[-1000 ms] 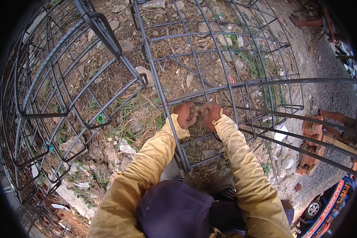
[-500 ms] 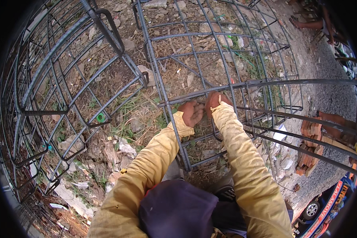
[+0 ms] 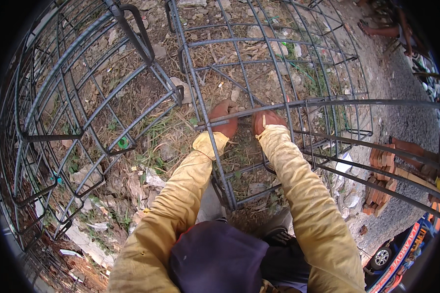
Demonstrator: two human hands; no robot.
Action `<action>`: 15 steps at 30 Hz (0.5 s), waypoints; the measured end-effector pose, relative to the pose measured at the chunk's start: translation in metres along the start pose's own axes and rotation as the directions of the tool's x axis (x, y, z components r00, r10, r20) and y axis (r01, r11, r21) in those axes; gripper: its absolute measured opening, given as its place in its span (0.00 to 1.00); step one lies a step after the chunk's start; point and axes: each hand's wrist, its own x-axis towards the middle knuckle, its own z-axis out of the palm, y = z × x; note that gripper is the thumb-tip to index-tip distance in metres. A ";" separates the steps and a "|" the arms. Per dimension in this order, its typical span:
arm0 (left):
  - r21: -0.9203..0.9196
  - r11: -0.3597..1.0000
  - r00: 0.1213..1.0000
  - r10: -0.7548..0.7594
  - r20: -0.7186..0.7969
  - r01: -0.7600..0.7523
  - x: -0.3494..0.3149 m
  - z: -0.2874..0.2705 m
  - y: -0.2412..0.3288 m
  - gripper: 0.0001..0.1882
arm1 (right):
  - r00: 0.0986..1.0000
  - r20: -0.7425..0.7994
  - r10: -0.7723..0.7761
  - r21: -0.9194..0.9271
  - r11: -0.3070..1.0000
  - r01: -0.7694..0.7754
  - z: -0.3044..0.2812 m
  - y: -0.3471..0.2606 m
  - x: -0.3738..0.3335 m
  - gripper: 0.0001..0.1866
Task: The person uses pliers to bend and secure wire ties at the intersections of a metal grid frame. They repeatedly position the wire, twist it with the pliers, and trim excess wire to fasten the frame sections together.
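My left hand (image 3: pixel 224 122) is closed round a long steel reinforcing bar (image 3: pixel 337 102), near its left end, where it crosses the edge bar (image 3: pixel 194 80) of a rebar cage. My right hand (image 3: pixel 270 122) is closed close to it, up against the underside of the same bar; its fingers are hidden, so what it grips cannot be made out. Both arms wear yellow sleeves. The cage (image 3: pixel 274 49) of crossed bars spreads out beyond my hands, and its lower corner comes down in front of my legs.
A second rebar cage (image 3: pixel 83 129) stands on the left. Further long bars (image 3: pixel 376 176) run to the right, over a stack of red bricks (image 3: pixel 382 178). Rubble and dry grass (image 3: pixel 156 141) cover the ground. Other people's limbs (image 3: pixel 376 29) show at the right; a vehicle (image 3: pixel 391 259) stands lower right.
My left hand has moved up and left from beneath the bar and now wraps round it. My right hand has stayed almost in place.
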 end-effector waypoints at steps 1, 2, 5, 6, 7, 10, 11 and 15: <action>-0.086 0.996 0.998 -0.037 -0.050 0.032 0.010 0.001 -0.001 0.19 | 0.999 -0.033 -0.018 -0.020 1.000 0.018 0.004 0.002 0.000 0.17; 0.046 0.996 0.991 -0.085 0.102 0.081 0.021 0.000 -0.002 0.19 | 0.997 -0.066 -0.038 -0.041 0.999 0.035 0.007 0.004 0.001 0.17; 0.370 0.923 0.867 -0.266 0.421 0.104 0.045 -0.006 0.008 0.21 | 0.995 -0.087 0.056 0.066 0.997 -0.051 0.020 0.010 0.010 0.17; 0.419 0.903 0.834 -0.302 0.461 0.095 0.049 -0.008 0.018 0.21 | 0.994 -0.095 0.058 0.058 0.997 -0.053 0.026 0.011 0.012 0.17; 0.467 0.881 0.799 -0.339 0.497 0.083 0.053 -0.007 0.024 0.21 | 0.993 -0.103 0.061 0.050 0.997 -0.056 0.031 0.011 0.014 0.17; 0.474 0.863 0.790 -0.411 0.456 0.176 0.061 0.006 0.014 0.21 | 0.992 -0.125 0.008 0.105 0.994 0.006 0.032 0.008 0.015 0.16; 0.467 0.870 0.797 -0.392 0.460 0.159 0.063 0.009 0.008 0.22 | 0.991 -0.133 -0.019 0.136 0.990 0.037 0.030 0.007 0.014 0.15; 0.493 0.852 0.822 -0.403 0.402 0.177 0.067 0.032 -0.011 0.22 | 0.995 0.046 0.084 0.173 0.981 -0.091 0.002 -0.007 0.013 0.14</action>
